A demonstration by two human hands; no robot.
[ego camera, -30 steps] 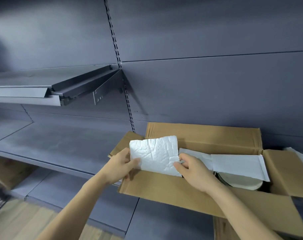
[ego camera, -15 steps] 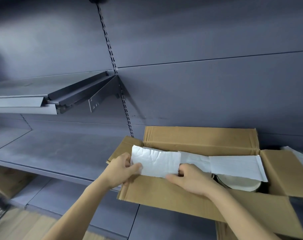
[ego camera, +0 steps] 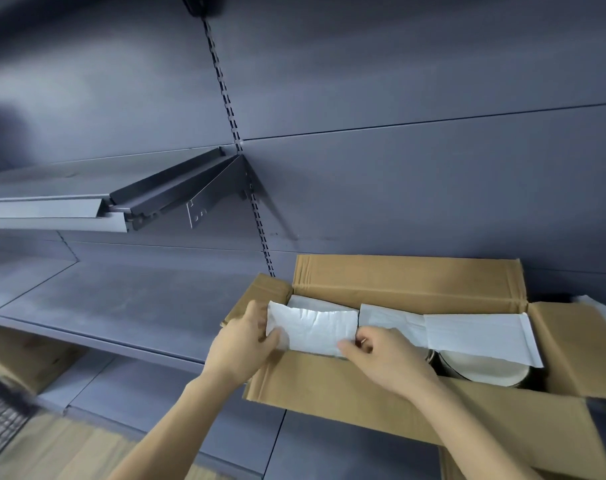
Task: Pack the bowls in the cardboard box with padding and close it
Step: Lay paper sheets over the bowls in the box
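I pinch the padding sheet (ego camera: 312, 329) at both short ends: left hand (ego camera: 241, 344), right hand (ego camera: 386, 358). Its long axis runs along the cardboard box (ego camera: 329, 386), above the box's left end; one bowl (ego camera: 481, 370) lies inside, rightward.

Grey metal shelving (ego camera: 121, 306), panelled wall (ego camera: 398, 81), seemingly wooden floor (ego camera: 69, 452)

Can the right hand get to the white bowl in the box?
Probably not yet: the right hand holds the padding sheet, and another white sheet covers most of the bowl.
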